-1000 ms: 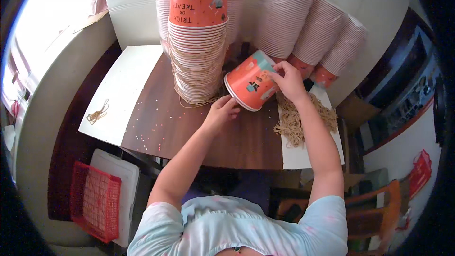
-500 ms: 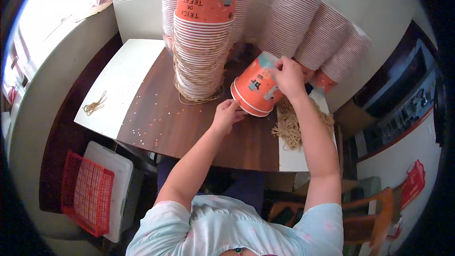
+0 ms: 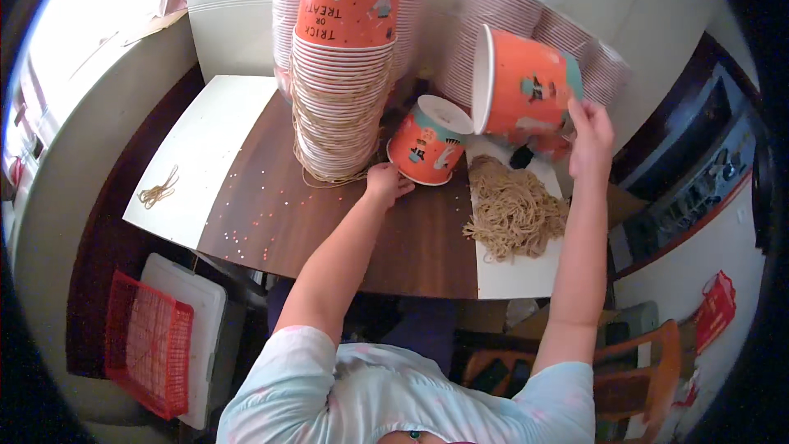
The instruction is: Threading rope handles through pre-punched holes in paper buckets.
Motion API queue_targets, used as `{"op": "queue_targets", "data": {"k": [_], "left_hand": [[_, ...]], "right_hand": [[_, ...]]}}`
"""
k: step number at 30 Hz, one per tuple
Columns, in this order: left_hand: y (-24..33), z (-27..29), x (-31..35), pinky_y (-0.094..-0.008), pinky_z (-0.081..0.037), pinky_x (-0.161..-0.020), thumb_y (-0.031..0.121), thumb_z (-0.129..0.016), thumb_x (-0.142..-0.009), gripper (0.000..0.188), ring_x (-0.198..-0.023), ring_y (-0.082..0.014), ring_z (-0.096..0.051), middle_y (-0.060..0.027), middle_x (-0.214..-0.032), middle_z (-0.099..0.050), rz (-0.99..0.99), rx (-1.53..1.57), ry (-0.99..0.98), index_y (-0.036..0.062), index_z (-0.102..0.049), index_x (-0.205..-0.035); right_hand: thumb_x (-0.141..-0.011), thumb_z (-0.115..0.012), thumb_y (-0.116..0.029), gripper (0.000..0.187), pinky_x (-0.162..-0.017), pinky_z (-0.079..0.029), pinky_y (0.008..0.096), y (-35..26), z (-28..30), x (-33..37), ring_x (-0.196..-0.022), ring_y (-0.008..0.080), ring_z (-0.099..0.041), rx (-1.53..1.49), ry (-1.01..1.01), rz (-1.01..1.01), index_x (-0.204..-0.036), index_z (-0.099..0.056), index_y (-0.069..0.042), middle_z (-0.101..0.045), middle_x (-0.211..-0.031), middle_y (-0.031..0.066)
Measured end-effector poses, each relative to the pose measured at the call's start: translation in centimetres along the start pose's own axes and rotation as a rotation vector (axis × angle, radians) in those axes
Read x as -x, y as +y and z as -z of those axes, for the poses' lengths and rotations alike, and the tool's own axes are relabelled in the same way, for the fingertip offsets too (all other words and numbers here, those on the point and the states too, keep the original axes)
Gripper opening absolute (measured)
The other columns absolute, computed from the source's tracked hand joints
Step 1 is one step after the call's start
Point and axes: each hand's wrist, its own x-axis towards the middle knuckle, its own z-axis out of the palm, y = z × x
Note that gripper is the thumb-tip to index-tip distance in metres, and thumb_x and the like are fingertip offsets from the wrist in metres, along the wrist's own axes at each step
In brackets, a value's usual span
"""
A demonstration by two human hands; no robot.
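**One raised, one standing mouth down**

We see the raised bucket (image 3: 526, 86) – orange paper with a teal band at its base – held on its side in the air by the far right corner of the table (image 3: 419, 251), its white-rimmed mouth facing left. The right hand (image 3: 592, 138) is closed on its base end, thumb and fingers pinching the edge. The standing bucket (image 3: 430, 146), similarly coloured, sits mouth down between the table's middle and its far edge; the left hand (image 3: 387, 184) has its fingers at the near side of the rim, though we cannot tell how firmly they grip.

Just left of it we note a tall stack (image 3: 341, 107) of inverted buckets, tan loops hanging among the rims. A heap of tan bands (image 3: 520, 215) covers part of the table's white right end; a small bundle (image 3: 159, 189) lies near the left edge. Wrapped stacks (image 3: 604, 62) stand along the far side – and a red basket (image 3: 149, 341) is below the near left corner.
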Motion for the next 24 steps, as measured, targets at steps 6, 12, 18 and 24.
{"op": "queue_targets", "data": {"k": [6, 12, 18, 24], "left_hand": [[-0.7, 1.2, -4.9, -0.0380, -0.048, -0.037, 0.026, -0.058, -0.086, 0.033, -0.044, -0.0233, -0.060, -0.0118, -0.067, -0.063, -0.352, -0.533, 0.163, -0.0049, -0.060, -0.074], [7.9, 1.0, 8.7, -0.0240, -0.041, -0.055, 0.037, -0.050, -0.093, 0.040, -0.064, -0.0114, -0.055, -0.0063, -0.084, -0.064, -0.155, -0.432, -0.181, -0.0010, -0.063, -0.097], [11.3, 2.0, 16.4, -0.0259, -0.048, -0.069, 0.008, -0.056, -0.081, 0.032, -0.079, -0.0097, -0.059, -0.0039, -0.090, -0.065, -0.409, -0.851, -0.256, -0.0051, -0.059, -0.110], [11.9, 2.6, 20.2, -0.0255, -0.049, -0.068, 0.002, -0.054, -0.074, 0.037, -0.079, -0.0106, -0.059, -0.0064, -0.088, -0.064, -0.519, -1.093, -0.037, -0.0066, -0.059, -0.109]], "right_hand": [[-0.089, -0.058, -0.022, 0.017, -0.075, -0.050, 0.0338, 5.7, 0.8, 12.0, -0.082, 0.0173, -0.059, -0.697, -0.142, -0.585, -0.097, -0.058, -0.007, -0.062, -0.090, 0.0031], [-0.089, -0.058, -0.022, 0.026, -0.075, -0.051, 0.0330, 12.0, -0.3, 22.1, -0.086, 0.0168, -0.059, -1.081, -0.027, -0.957, -0.109, -0.058, -0.005, -0.062, -0.094, 0.0041], [-0.090, -0.057, -0.028, 0.025, -0.071, -0.049, 0.0334, 10.7, -4.0, 24.8, -0.083, 0.0192, -0.059, -1.005, -0.122, -1.181, -0.099, -0.060, -0.005, -0.062, -0.090, 0.0069], [-0.092, -0.054, -0.040, 0.047, -0.072, -0.049, 0.0301, 6.6, -3.8, 21.2, -0.090, 0.0148, -0.058, -0.252, -0.339, -0.716, -0.123, -0.051, -0.005, -0.061, -0.106, 0.0058]]}}
